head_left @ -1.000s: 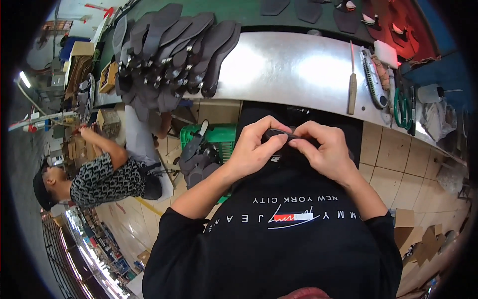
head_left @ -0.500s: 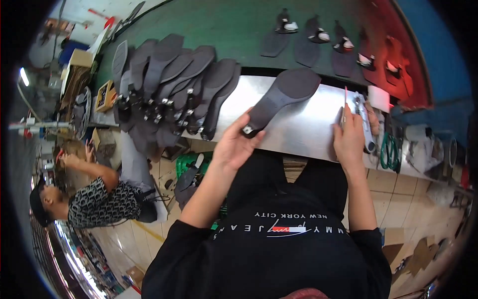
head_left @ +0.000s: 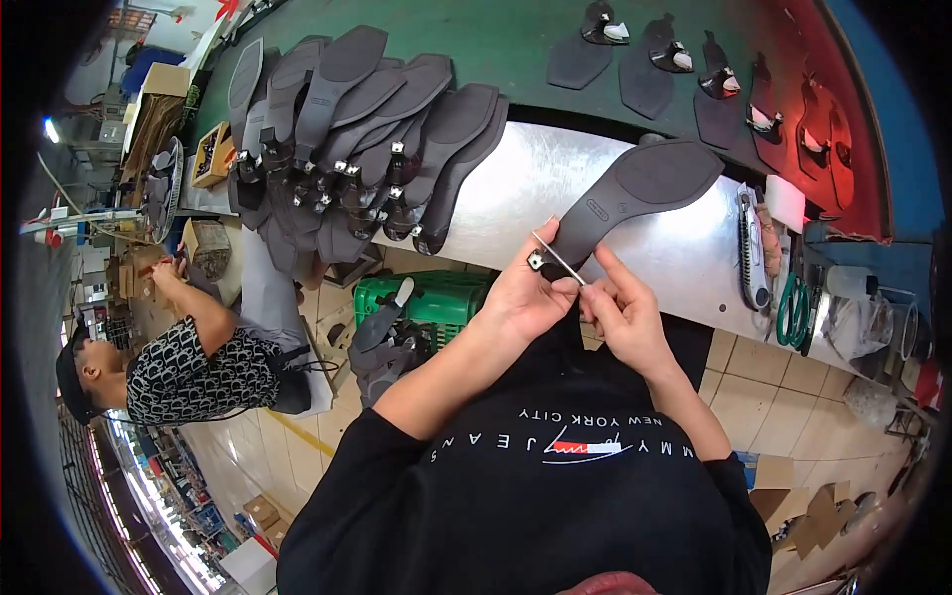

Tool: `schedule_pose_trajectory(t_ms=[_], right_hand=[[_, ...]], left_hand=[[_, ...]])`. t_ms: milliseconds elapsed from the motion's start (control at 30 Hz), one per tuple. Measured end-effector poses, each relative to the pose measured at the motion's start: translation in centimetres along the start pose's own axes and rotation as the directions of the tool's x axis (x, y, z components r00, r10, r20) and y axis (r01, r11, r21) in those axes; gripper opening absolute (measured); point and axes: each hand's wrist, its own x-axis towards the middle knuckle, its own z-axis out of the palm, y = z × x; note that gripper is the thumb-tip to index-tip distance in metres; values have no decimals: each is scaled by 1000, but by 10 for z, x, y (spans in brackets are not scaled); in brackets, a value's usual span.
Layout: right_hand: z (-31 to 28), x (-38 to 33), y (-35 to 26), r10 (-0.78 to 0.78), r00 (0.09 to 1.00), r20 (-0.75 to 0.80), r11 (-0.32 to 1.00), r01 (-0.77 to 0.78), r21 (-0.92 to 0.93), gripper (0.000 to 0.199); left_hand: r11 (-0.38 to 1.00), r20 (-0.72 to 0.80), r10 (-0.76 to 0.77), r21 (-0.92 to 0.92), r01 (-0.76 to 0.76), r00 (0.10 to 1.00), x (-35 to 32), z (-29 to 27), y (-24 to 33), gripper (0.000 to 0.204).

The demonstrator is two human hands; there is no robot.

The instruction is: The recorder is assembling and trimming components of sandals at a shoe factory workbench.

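My left hand (head_left: pixel 518 299) is closed round the heel end of a dark grey shoe (head_left: pixel 635 193), its sole facing up and its toe pointing away to the right. A small pale square piece with a dark centre shows on the heel (head_left: pixel 536 260) beside my left fingers. My right hand (head_left: pixel 627 315) is closed on a thin metal rod (head_left: pixel 560 260), pinched between thumb and fingers. The rod slants across the heel area, its far end near the pale square piece. Whether the rod touches the shoe I cannot tell.
Many dark shoes (head_left: pixel 342 129) lie piled at the left. Several sandals (head_left: pixel 650 74) stand on the green belt (head_left: pixel 476 45). A utility knife (head_left: pixel 752 248), a white roll (head_left: pixel 784 203) and green-handled scissors (head_left: pixel 793 309) lie right. A green crate (head_left: pixel 451 297) stands below; a co-worker (head_left: pixel 198 367) is at left.
My right hand has come from the bench's right side to the heel with the rod. My left hand and the shoe have shifted slightly right and nearer my body.
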Motion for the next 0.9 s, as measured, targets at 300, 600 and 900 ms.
schedule_pose_trajectory(t_ms=[300, 600, 900], right_hand=[[-15, -3, -28, 267, 955, 127, 849, -296, 437, 37], [-4, -11, -37, 288, 938, 193, 709, -345, 616, 40], [12, -6, -37, -352, 931, -98, 847, 272, -456, 11]], left_hand=[[889, 151, 304, 309, -337, 940, -8, 1, -4, 44], [319, 384, 735, 530, -785, 558, -8, 13, -2, 72], [379, 337, 750, 486, -788, 569, -17, 21, 3, 74]])
